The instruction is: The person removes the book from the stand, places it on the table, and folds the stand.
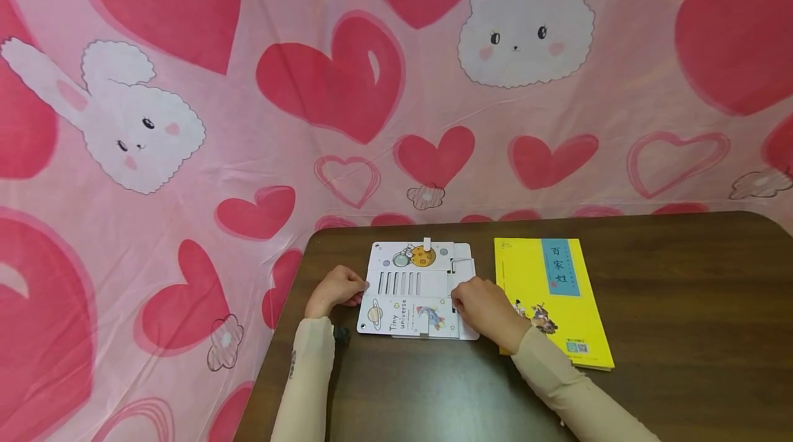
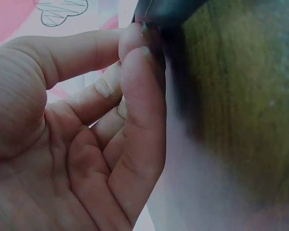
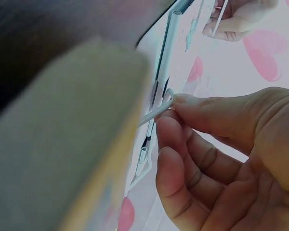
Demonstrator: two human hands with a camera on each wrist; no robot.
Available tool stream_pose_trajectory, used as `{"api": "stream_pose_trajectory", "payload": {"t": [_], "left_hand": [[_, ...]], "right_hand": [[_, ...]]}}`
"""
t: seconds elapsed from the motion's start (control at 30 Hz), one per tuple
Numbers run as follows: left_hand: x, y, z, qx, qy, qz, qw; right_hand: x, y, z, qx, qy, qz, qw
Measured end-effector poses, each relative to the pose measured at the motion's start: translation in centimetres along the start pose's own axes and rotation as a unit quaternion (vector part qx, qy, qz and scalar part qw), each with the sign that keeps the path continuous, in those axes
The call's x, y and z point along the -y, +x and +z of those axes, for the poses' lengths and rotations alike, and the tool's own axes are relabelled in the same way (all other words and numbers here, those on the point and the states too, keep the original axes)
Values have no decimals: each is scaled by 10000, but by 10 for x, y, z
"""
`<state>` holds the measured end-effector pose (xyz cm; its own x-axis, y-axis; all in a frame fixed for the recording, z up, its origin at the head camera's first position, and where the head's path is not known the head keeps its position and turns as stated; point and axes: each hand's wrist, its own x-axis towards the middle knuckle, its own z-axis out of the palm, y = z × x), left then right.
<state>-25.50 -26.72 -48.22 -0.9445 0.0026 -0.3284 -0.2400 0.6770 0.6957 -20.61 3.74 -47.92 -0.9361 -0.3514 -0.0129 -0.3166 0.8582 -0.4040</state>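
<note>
A white folding book stand (image 1: 434, 283) lies flat on the table, printed with planets, a rocket and the words "Tiny universe". It has a row of slots in its middle and small clips at its top and bottom edges. My left hand (image 1: 337, 290) pinches the stand's left edge between thumb and fingertips; the left wrist view shows this hand (image 2: 106, 120) with its other fingers curled. At the stand's right side, my right hand (image 1: 489, 308) grips a thin white rod (image 3: 156, 111). The right wrist view shows that rod between thumb (image 3: 207, 110) and forefinger, beside the stand's raised parts.
A yellow book (image 1: 557, 318) with a blue title panel lies just right of the stand, partly under my right wrist. The brown wooden table (image 1: 681, 304) reaches to a pink curtain (image 1: 285, 173) with hearts and rabbits. A small dark object (image 1: 341, 335) sits by my left wrist.
</note>
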Motion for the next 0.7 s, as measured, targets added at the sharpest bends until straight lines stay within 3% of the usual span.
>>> {"api": "stream_pose_trajectory", "payload": {"t": [0.1,0.23,0.43,0.53,0.7], "left_hand": [[-1,0,0,-95,105,59,9999],[-5,1,0,-560,458,260,9970],[-20,0,2,-1587,850,1095,9775],[-32,-8,6,-1715,726,1527,9706],[-53,-25,12,-1632,746,2071,9617]], "right_hand": [[-1,-2,1,-41,32,-55,10000],[-4,-5,0,-110,40,-219,9997],[-6,-9,-5,-240,-88,-334,9991],[-6,-14,-7,-317,-77,-326,9989],[-9,-24,-10,-578,-192,-449,9971]]}}
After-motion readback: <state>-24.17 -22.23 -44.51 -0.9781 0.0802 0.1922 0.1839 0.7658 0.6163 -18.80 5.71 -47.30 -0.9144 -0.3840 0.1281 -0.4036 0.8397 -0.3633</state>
